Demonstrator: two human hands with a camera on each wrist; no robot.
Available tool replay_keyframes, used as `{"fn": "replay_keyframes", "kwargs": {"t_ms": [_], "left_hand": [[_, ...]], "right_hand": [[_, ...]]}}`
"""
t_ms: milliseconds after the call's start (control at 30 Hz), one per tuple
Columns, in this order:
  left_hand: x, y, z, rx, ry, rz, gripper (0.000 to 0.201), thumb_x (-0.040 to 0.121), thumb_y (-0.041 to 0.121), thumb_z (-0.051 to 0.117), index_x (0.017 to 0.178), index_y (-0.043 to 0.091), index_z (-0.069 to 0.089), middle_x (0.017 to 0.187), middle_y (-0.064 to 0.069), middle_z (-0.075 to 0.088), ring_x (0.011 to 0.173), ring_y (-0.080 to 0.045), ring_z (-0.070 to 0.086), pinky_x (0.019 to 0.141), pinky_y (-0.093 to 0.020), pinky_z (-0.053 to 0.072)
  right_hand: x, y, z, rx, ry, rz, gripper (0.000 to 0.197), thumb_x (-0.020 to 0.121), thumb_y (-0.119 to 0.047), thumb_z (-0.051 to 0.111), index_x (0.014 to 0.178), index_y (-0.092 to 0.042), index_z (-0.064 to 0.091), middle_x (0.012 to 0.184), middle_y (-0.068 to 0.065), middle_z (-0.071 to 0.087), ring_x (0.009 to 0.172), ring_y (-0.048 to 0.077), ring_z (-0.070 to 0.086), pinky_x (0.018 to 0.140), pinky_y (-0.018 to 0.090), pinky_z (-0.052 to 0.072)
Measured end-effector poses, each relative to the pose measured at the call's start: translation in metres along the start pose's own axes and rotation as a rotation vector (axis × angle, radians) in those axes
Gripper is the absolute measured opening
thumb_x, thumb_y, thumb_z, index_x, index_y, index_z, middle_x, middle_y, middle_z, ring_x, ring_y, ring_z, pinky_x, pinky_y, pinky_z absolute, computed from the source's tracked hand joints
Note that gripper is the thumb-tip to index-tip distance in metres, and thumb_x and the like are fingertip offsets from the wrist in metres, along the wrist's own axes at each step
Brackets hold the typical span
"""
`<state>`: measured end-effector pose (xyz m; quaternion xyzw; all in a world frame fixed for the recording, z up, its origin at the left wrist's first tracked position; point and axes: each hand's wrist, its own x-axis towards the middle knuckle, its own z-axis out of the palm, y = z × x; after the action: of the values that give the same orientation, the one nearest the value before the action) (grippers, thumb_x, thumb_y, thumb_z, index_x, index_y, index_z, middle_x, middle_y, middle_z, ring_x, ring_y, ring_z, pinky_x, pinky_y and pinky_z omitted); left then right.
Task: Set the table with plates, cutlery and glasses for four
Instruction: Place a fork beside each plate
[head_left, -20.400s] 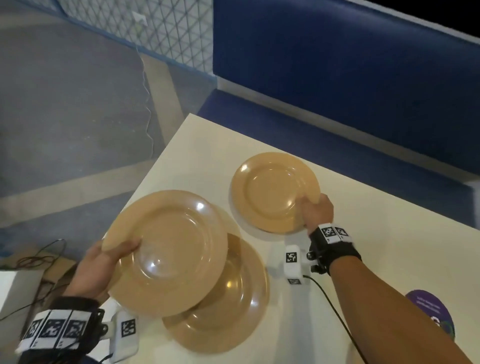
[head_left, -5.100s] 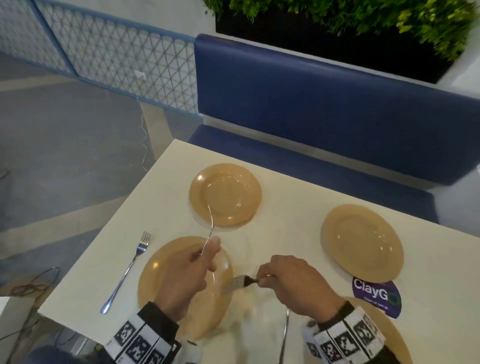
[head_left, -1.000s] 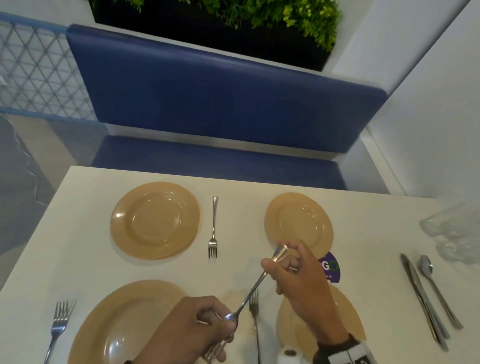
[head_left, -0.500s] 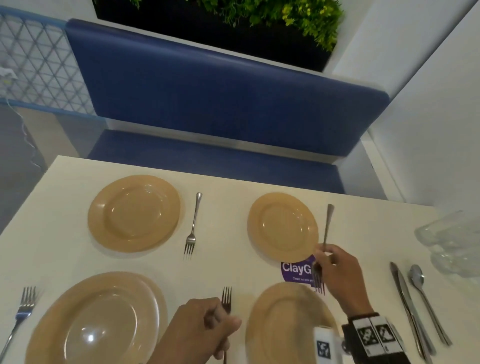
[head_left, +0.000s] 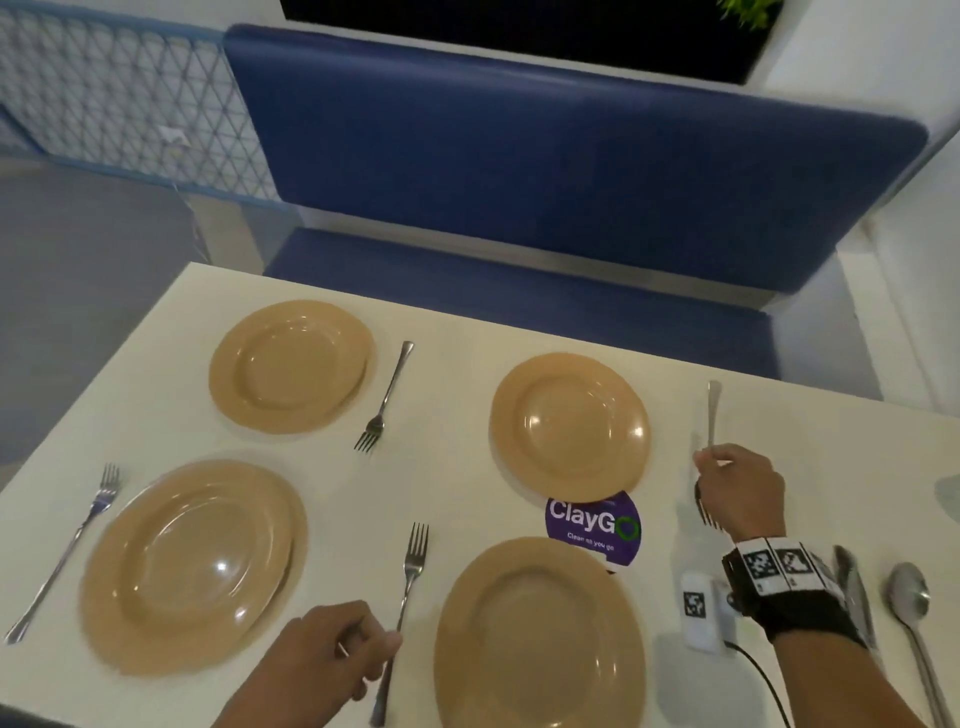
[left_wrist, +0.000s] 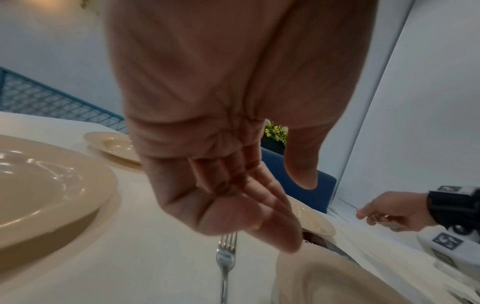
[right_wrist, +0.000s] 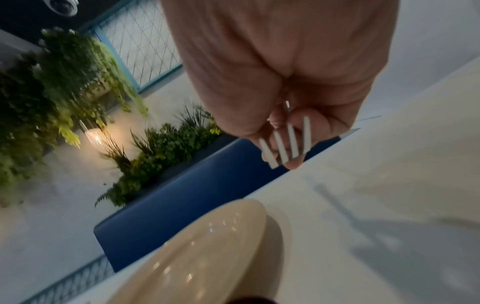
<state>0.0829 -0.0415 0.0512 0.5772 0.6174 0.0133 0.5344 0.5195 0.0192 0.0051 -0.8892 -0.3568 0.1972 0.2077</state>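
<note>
Four tan plates sit on the cream table (head_left: 457, 467): far left (head_left: 291, 364), far right (head_left: 569, 426), near left (head_left: 192, 566), near right (head_left: 540, 634). One fork (head_left: 384, 397) lies right of the far left plate, another fork (head_left: 67, 551) left of the near left plate. A third fork (head_left: 410, 582) (left_wrist: 225, 259) lies flat between the near plates. My left hand (head_left: 363, 649) (left_wrist: 249, 209) hovers over its handle, fingers loosely curled and off it, thumb apart. My right hand (head_left: 727, 478) grips a fourth fork (head_left: 712, 415) just right of the far right plate, handle pointing away, tines (right_wrist: 285, 142) sticking out below the fingers.
A knife (head_left: 857, 597) and a spoon (head_left: 909, 608) lie at the near right, behind my right wrist. A purple round sticker (head_left: 592, 527) lies between the right-hand plates. A blue bench (head_left: 519, 182) runs along the far side. The table's left edge drops to grey floor.
My right hand has carried its fork rightwards, from the far right plate's near rim to the table beside that plate. My left hand has let its fork down between the near plates.
</note>
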Motion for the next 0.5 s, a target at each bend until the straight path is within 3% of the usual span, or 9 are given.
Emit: {"fn": "replay_keyframes", "kwargs": {"t_ms": [100, 233, 300, 400, 500], "left_hand": [[0.010, 0.012, 0.007, 0.048, 0.004, 0.010, 0.021, 0.088, 0.038, 0.071, 0.071, 0.026, 0.067, 0.077, 0.002, 0.076, 0.062, -0.012, 0.072, 0.067, -0.021, 0.053], [0.029, 0.034, 0.019, 0.100, 0.011, 0.052, 0.025, 0.089, 0.039, 0.070, 0.072, 0.021, 0.067, 0.078, 0.003, 0.075, 0.061, -0.008, 0.070, 0.062, -0.012, 0.049], [0.040, 0.049, 0.022, 0.126, 0.037, 0.082, 0.025, 0.089, 0.038, 0.070, 0.070, 0.022, 0.067, 0.077, 0.004, 0.074, 0.062, -0.007, 0.070, 0.061, -0.013, 0.050], [0.063, 0.070, 0.024, 0.188, 0.052, 0.148, 0.026, 0.089, 0.044, 0.068, 0.071, 0.025, 0.067, 0.072, 0.009, 0.071, 0.065, -0.006, 0.068, 0.062, -0.017, 0.050], [0.089, 0.085, 0.027, 0.248, 0.076, 0.203, 0.025, 0.091, 0.046, 0.066, 0.073, 0.027, 0.066, 0.069, 0.009, 0.068, 0.066, -0.008, 0.065, 0.059, -0.016, 0.046]], "right_hand": [[0.009, 0.004, 0.023, -0.005, -0.057, 0.073, 0.025, 0.096, -0.020, 0.059, 0.110, -0.003, 0.071, 0.112, 0.019, 0.070, 0.104, 0.038, 0.063, 0.095, 0.039, 0.047], [0.011, 0.006, 0.051, 0.003, -0.057, 0.142, 0.022, 0.095, -0.021, 0.058, 0.102, -0.003, 0.070, 0.104, 0.020, 0.070, 0.099, 0.039, 0.062, 0.091, 0.044, 0.052], [0.011, 0.009, 0.055, 0.020, -0.026, 0.157, 0.022, 0.097, -0.021, 0.058, 0.103, -0.002, 0.069, 0.104, 0.019, 0.068, 0.102, 0.036, 0.060, 0.088, 0.038, 0.050], [0.009, 0.016, 0.056, 0.089, 0.001, 0.186, 0.015, 0.095, -0.018, 0.062, 0.097, -0.003, 0.066, 0.099, 0.016, 0.066, 0.087, 0.029, 0.058, 0.075, 0.030, 0.043], [0.011, 0.024, 0.055, 0.092, 0.004, 0.186, 0.014, 0.094, -0.018, 0.064, 0.093, -0.005, 0.063, 0.090, 0.008, 0.061, 0.078, 0.023, 0.054, 0.071, 0.028, 0.041]]}}
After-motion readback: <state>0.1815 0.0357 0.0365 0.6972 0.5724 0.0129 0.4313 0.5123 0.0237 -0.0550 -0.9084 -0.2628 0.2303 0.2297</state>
